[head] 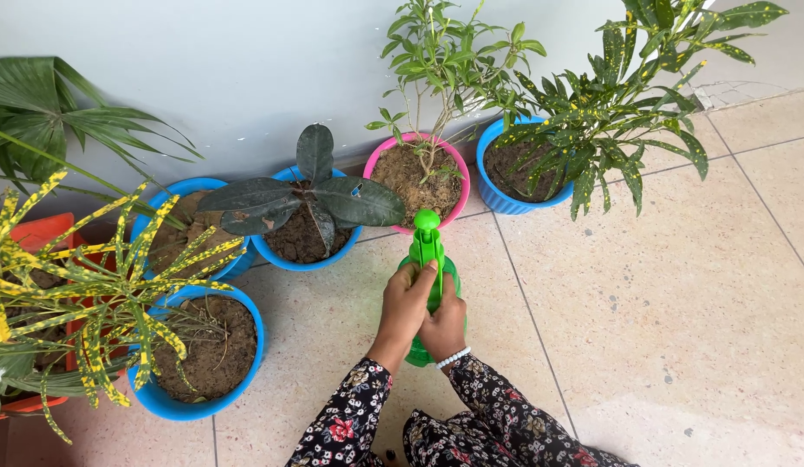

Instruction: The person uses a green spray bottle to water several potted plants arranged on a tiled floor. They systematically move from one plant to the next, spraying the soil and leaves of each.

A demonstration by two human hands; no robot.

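A bright green spray bottle [426, 245] stands upright in front of me, its nozzle head pointing toward the potted plants. My left hand [405, 304] wraps the bottle's neck and trigger from the left. My right hand [444, 325], with a white bead bracelet at the wrist, grips the bottle's body from the right and slightly lower. Both sleeves are dark with a floral print. Just beyond the nozzle sits a pink pot [386, 156] with a thin leafy shrub, and left of it a blue pot [308, 258] with broad dark leaves.
More blue pots line the white wall: one with yellow-speckled leaves [497, 192] at right, two at left [203, 406], [194, 185]. An orange planter [40, 233] and palm fronds fill the far left. Speckled tiled floor [679, 294] spreads to the right.
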